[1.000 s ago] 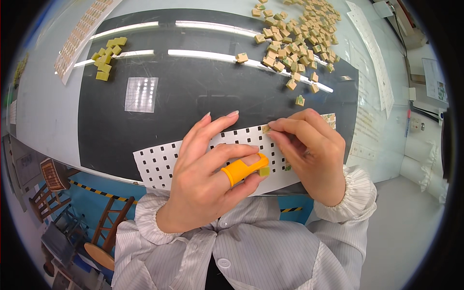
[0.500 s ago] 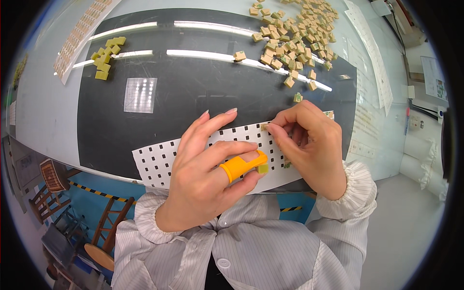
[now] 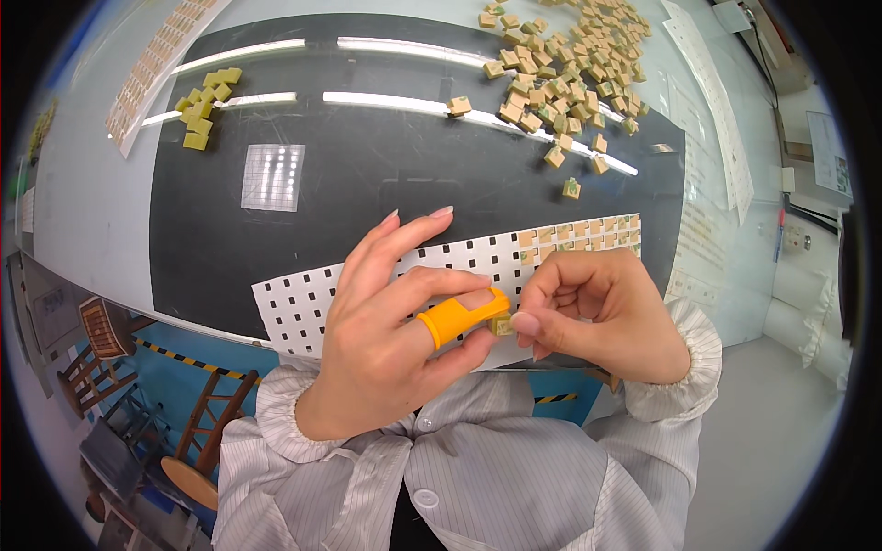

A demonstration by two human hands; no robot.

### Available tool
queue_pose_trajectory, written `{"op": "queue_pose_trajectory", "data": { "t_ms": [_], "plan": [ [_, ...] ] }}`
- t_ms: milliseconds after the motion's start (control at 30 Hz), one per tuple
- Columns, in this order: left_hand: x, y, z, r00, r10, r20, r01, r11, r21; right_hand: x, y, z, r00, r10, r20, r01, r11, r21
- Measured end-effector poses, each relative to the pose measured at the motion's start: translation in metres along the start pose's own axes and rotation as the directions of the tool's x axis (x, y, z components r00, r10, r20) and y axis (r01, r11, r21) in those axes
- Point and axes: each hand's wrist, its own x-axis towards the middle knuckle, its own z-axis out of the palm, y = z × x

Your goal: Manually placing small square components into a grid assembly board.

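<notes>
My left hand (image 3: 381, 344) lies over the middle of a white sheet (image 3: 297, 321) with rows of small black squares. On one of its fingers is an orange finger sleeve (image 3: 455, 319). Between that finger and the thumb I grip a small yellow-green block (image 3: 500, 326). My right hand (image 3: 606, 308) has its thumb and fingers pinched at the block's right edge; whatever may be between them is hidden. Past its knuckles, tan square pieces (image 3: 574, 234) cover the black squares at the sheet's right end.
A large pile of small tan blocks (image 3: 570, 83) spreads over the back right of the dark mat (image 3: 367, 174). One block (image 3: 571, 188) sits nearer me. Yellow-green blocks (image 3: 197, 115) cluster at the back left, near a clear gridded square (image 3: 273, 177). Long sheets lie at both sides.
My right hand has come away from the sheet's upper row, toward me, to the block in my left hand. The tan pieces on the sheet have come into view. My left hand stays put.
</notes>
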Motion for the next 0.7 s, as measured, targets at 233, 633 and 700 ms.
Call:
{"op": "queue_pose_trajectory", "data": {
  "t_ms": [233, 633, 700],
  "plan": [
    [0.0001, -0.0005, -0.0004, 1.0, 0.003, 0.004, -0.003, 1.0, 0.014, 0.0011, 0.0007, 0.0013, 1.0, -0.011, -0.005, 0.01, 1.0, -0.015],
    [-0.0008, -0.0007, -0.0011, 1.0, 0.003, 0.005, -0.003, 1.0, 0.01, 0.0024, -0.0004, 0.0033, 1.0, 0.002, -0.019, -0.002, 1.0, -0.012],
    [-0.0009, -0.001, -0.001, 1.0, 0.003, 0.005, -0.003, 1.0, 0.013, 0.0027, -0.0006, 0.0029, 1.0, 0.006, -0.017, -0.006, 1.0, -0.014]
  ]
}}
